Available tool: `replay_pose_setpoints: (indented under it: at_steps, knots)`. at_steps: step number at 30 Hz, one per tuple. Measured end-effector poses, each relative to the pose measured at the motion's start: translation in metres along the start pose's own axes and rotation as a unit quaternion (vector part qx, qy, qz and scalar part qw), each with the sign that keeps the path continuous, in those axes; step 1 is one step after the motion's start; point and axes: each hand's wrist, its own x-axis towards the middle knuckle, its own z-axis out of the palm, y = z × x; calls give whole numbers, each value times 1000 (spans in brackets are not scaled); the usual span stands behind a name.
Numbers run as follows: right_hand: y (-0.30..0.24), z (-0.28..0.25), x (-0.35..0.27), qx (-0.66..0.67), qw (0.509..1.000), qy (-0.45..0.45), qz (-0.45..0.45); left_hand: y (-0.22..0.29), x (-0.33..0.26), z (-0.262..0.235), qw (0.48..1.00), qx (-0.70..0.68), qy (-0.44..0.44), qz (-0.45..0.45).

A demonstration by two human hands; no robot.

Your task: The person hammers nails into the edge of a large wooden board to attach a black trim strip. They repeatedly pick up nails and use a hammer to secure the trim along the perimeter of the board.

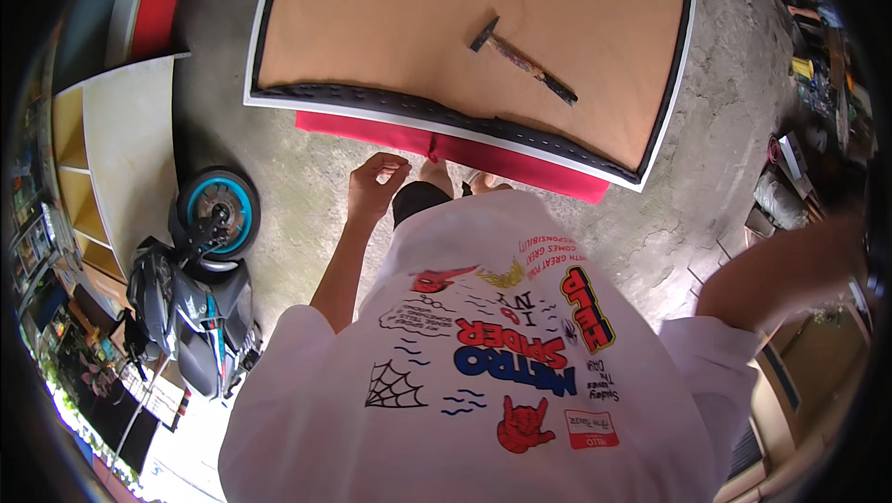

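My left hand (377, 180) hovers just short of the near edge of a large tan panel (390, 29). Its fingers are curled and pinched together; whether something small is between them is too hard to see. A black strip (372, 100) runs along the panel's border, wavy on the near side, inside a white rim. Below that rim shows red material (520, 167). On the panel lies a hammer (522, 61) with a dark head and a worn handle, touched by neither hand. My right arm (780, 271) reaches out to the right, blurred, and its hand is out of sight.
A motorcycle (200, 289) with a turquoise-rimmed wheel stands at the left, beside a pale open-shelved cabinet (130, 150). Farther back is a red and white box-like piece (156, 11). Assorted clutter (785, 192) lines the right side of the concrete floor (715, 113).
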Motion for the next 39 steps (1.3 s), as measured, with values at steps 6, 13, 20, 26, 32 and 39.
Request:
replay_pose_setpoints:
  at_steps: [6, 13, 20, 26, 32, 39]
  knots:
    - [178, 240, -89, -149, 985, 8, 82, 7, -28, 63, 999, 38, -19, -2]
    - [221, 316, -128, -152, 986, -30, 54, -3, -80, 129, 992, 103, 62, 24]
    - [262, 301, -160, -201, 976, 72, 29, -28, -122, 211, 994, 95, 52, -11]
    - [221, 280, -243, -46, 997, -20, 66, 3, -84, 239, 965, 194, 129, 117]
    - [192, 311, -275, -158, 985, -17, 65, 44, 41, 233, 895, 233, 200, 324]
    - [197, 320, -278, -73, 993, 20, 88, 47, 88, 239, 885, 285, 132, 345]
